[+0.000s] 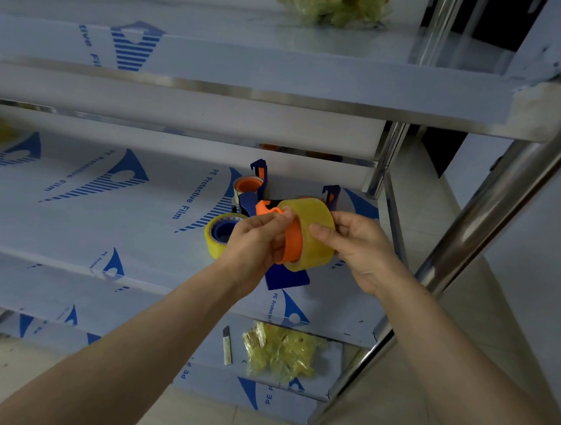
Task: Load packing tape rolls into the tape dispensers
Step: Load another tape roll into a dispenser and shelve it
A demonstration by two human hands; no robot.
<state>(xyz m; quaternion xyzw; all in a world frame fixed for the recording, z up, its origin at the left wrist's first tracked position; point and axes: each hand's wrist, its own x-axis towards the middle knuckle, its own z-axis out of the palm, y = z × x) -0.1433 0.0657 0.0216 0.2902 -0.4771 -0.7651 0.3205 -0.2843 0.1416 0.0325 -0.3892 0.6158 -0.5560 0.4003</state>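
A yellowish clear tape roll (313, 233) sits around the orange hub (293, 242) of a blue dispenser (287, 277), held above the middle shelf. My left hand (254, 243) grips the dispenser at its orange part, fingers curled. My right hand (352, 245) holds the roll's outer side, thumb on its face. Behind them on the shelf stand another blue and orange dispenser (256, 185) with an orange hub and a tape roll on a blue hub (217, 236).
The steel shelf (94, 209) is covered in white protective film with blue print. A chrome upright (466, 241) runs close on the right. On the lower shelf lie a utility knife (227, 345) and crumpled yellow wrapping (280, 350). More wrapping (332, 3) lies on the top shelf.
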